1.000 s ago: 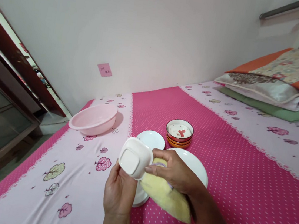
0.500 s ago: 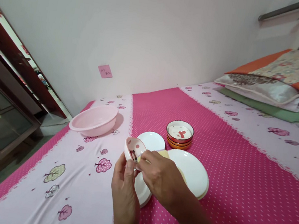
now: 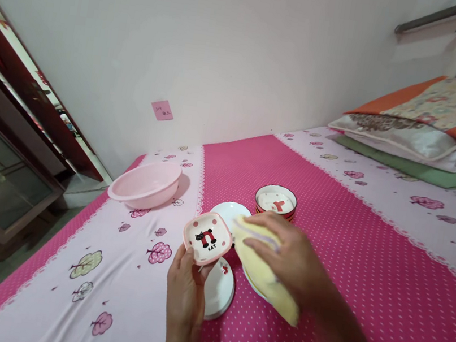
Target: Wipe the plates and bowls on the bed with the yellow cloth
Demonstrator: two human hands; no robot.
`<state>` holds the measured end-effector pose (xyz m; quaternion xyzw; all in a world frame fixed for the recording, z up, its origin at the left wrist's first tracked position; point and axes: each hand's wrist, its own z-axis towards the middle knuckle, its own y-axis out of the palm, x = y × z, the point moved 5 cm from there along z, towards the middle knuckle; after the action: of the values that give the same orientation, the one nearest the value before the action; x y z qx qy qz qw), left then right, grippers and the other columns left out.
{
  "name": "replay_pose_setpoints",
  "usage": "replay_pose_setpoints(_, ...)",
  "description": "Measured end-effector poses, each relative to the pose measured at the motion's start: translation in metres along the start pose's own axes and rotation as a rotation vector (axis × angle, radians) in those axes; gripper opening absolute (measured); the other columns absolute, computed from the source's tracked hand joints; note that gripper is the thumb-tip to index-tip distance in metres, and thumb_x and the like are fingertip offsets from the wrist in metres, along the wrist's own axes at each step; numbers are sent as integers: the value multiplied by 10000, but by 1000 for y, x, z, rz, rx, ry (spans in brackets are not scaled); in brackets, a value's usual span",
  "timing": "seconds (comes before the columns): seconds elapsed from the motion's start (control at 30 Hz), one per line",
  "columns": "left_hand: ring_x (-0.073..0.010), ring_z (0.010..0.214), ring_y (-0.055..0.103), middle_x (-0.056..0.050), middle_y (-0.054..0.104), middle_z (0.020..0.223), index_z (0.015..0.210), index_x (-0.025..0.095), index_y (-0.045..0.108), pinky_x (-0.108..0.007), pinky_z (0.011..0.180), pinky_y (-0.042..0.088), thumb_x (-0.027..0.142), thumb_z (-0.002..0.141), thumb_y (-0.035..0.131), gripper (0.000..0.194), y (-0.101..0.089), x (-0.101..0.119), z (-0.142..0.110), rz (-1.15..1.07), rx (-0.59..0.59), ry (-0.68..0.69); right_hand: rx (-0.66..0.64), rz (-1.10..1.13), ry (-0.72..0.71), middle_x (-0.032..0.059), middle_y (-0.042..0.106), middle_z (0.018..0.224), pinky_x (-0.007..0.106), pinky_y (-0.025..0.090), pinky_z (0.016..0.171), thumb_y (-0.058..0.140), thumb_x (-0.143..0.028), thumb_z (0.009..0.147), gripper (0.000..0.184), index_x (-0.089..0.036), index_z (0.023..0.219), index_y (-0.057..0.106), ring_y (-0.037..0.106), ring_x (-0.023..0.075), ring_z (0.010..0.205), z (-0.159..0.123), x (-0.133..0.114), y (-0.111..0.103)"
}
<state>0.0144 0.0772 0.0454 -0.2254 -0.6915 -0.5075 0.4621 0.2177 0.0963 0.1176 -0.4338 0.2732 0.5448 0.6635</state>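
Observation:
My left hand (image 3: 187,285) grips a small square dish (image 3: 208,239) by its near edge, tilted so its inside faces me. The dish has a pink rim, pink dots, a black cat in red and the word CAT. In my right hand (image 3: 284,254) is a yellow cloth (image 3: 265,282), just right of the dish and apart from it. Below the dish lies a small white plate (image 3: 219,292) with a red motif. Behind it, a white plate (image 3: 226,209) is partly covered. Under the cloth, only the edge of a larger plate shows.
A stack of round bowls (image 3: 276,199) with a red print stands behind my right hand. Left of it sits a pink basin (image 3: 146,184) on the patterned bedsheet (image 3: 127,270). Folded bedding (image 3: 427,126) lies at the far right, against the wall (image 3: 245,53).
The cloth has come out of the dish and moved right with my right hand, spreading into view. My left hand has turned the dish, so its cat picture now faces me.

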Motion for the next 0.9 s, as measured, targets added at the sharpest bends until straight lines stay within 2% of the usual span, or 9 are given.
replay_pose_setpoints(0.13,-280,1125,711,-118,752,1208,1122,191,730,-380,837,645,292,908,637,255,-6,-1,5,14,43,24,432,607,275,50,796,1001,321,613,667,856,-478,769,418,-226,1091,771,753,239,830,1,30,-43)
replay_pose_setpoints(0.2,-268,1055,726,-115,767,1135,1070,177,735,-377,821,643,277,901,623,226,-7,-3,5,56,50,31,547,964,374,72,806,1018,360,648,687,813,-534,794,447,-213,1102,761,772,266,850,2,47,-50)
replay_pose_setpoints(0.27,-244,989,730,-103,771,1077,1026,171,733,-371,823,637,268,903,616,196,-7,-5,6,101,37,38,661,1173,390,72,812,1047,371,669,725,752,-544,848,404,-221,1091,759,782,276,922,4,61,-57)
replay_pose_setpoints(0.37,-225,905,722,-99,765,1010,981,163,729,-352,770,633,294,907,627,182,-4,-8,10,177,30,40,835,1227,334,38,816,1081,340,677,781,765,-417,856,288,-241,1083,751,774,246,1022,4,75,-74)
replay_pose_setpoints(0.53,-227,890,705,-95,756,975,941,167,719,-352,729,609,312,871,634,182,20,-12,20,288,32,25,952,1265,362,56,825,1054,334,681,767,797,-286,794,268,-209,1048,758,785,231,963,-3,80,-92)
replay_pose_setpoints(0.63,-215,816,685,-67,736,865,863,169,704,-340,690,571,331,821,646,176,44,-13,29,365,27,14,989,1286,297,65,821,1070,307,673,767,795,-302,799,272,-191,1045,764,779,212,955,-7,78,-104)
replay_pose_setpoints(0.77,-127,599,542,25,605,651,728,164,661,-260,568,445,326,819,697,189,81,-14,47,535,-8,35,1032,1280,233,53,815,1045,302,667,790,811,-293,765,292,-173,1027,759,771,199,941,-11,81,-119)
replay_pose_setpoints(0.83,-97,559,490,51,565,642,762,157,659,-236,540,410,304,888,692,197,104,-18,58,652,-38,47,1051,1277,241,45,811,1039,321,672,787,814,-294,752,312,-180,1035,749,774,209,942,-13,83,-123)
replay_pose_setpoints(0.9,-98,591,535,39,610,730,865,152,666,-240,561,462,327,959,670,199,128,-24,69,767,-83,40,1070,1274,247,42,810,1041,300,670,761,824,-286,734,332,-185,1040,743,778,205,925,-14,84,-126)
